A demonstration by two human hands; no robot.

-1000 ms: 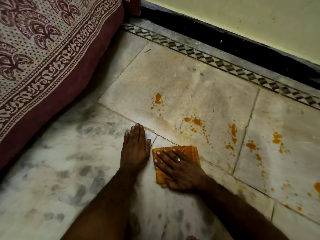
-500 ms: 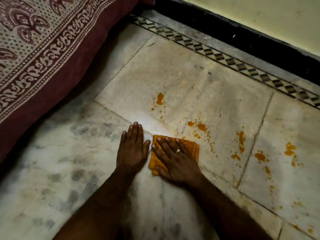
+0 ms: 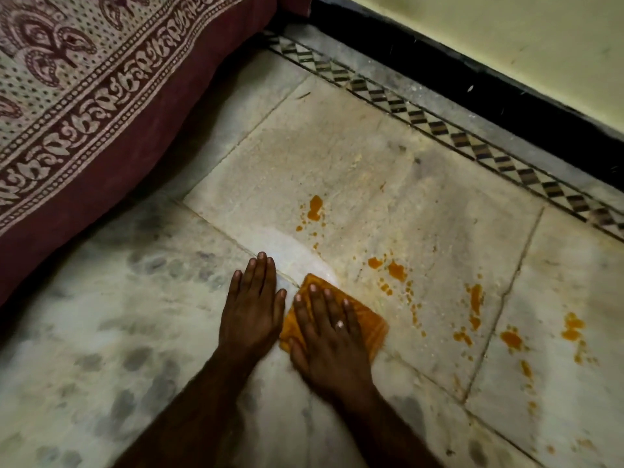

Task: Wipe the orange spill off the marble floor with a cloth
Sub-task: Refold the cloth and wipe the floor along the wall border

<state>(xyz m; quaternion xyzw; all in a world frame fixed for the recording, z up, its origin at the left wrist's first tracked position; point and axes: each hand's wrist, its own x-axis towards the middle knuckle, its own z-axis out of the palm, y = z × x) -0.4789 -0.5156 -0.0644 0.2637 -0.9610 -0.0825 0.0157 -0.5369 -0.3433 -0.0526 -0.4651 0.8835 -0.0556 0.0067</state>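
A folded orange cloth (image 3: 369,324) lies flat on the marble floor (image 3: 135,332) near the middle of the view. My right hand (image 3: 329,336), with a ring on one finger, presses down on it with straight, spread fingers. Just to its left, my left hand (image 3: 251,309) rests flat on the bare floor, fingers straight, its thumb close to the cloth. Orange spill drops (image 3: 391,268) are scattered over the pale slabs beyond and to the right of the cloth, with a larger blot (image 3: 314,208) farther away and more spots (image 3: 511,339) at the right.
A maroon patterned bedspread (image 3: 84,106) hangs over a bed edge at the left. A black and white inlaid border strip (image 3: 439,125) runs along the black skirting (image 3: 489,92) under a pale wall (image 3: 506,35) at the back right.
My right hand has slid the cloth forward and a little left, over the slab joint, and the cloth has turned to lie cornerwise. My left hand stays flat beside it.
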